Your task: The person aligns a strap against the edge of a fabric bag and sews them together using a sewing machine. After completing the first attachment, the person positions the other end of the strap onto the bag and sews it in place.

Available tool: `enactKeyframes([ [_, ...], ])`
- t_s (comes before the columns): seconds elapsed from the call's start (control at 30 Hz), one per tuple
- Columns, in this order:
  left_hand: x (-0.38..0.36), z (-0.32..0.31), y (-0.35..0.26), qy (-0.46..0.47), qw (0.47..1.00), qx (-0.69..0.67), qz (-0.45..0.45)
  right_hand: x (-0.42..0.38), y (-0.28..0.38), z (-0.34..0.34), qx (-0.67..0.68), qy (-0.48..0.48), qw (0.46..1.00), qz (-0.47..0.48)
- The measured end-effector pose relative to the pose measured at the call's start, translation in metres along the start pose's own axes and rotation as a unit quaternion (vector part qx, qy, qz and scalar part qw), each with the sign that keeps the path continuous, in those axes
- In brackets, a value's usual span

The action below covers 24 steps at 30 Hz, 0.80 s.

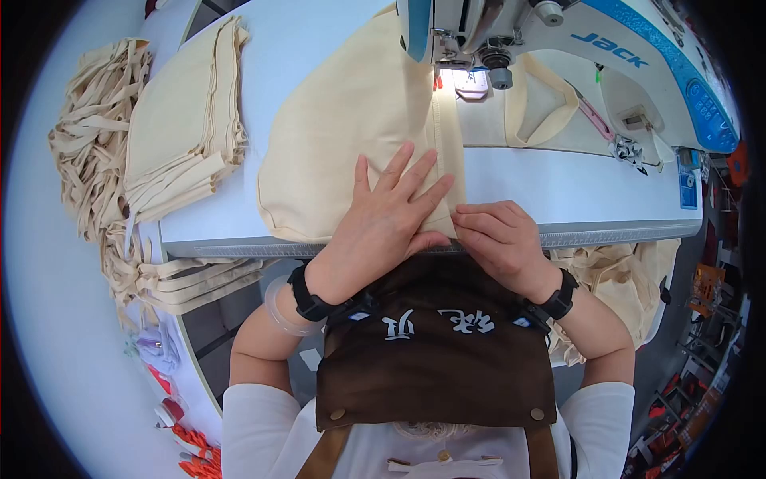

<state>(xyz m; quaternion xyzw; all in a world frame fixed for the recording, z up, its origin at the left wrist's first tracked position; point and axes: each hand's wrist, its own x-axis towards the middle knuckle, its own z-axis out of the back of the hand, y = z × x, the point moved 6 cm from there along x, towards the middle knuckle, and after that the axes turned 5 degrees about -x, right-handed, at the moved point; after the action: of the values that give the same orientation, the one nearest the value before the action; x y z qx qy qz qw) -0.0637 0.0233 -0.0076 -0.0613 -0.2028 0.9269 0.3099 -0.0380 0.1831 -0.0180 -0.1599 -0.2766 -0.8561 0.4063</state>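
Observation:
A cream canvas bag lies on the white sewing table, its hemmed edge running up beneath the sewing machine's presser foot. My left hand rests flat on the canvas with fingers spread, just left of the hem. At the hem's near corner, by the table's front edge, my right hand pinches the canvas between thumb and fingers. The sewing machine stands above the far end of the hem, with its light shining on the cloth there.
Left of the bag sits a stack of folded canvas panels, beside a heap of cream straps. A looped strap and pink-handled tweezers lie under the machine arm. A ruler strip lines the front edge; more canvas hangs below right.

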Motion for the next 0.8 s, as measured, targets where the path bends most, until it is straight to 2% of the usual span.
enactKeyframes([
  [0.23,0.017,0.006,0.016,-0.004,1.000,-0.002,-0.014,0.022,-0.013,0.005,0.006,0.023,0.999,-0.026],
  [0.67,0.052,0.016,0.046,-0.017,0.999,0.005,-0.038,0.048,-0.043,0.004,0.004,0.009,0.999,-0.031],
  [0.8,0.062,0.020,0.056,-0.025,0.998,-0.040,-0.035,0.057,-0.056,0.003,0.000,0.010,1.000,-0.025],
])
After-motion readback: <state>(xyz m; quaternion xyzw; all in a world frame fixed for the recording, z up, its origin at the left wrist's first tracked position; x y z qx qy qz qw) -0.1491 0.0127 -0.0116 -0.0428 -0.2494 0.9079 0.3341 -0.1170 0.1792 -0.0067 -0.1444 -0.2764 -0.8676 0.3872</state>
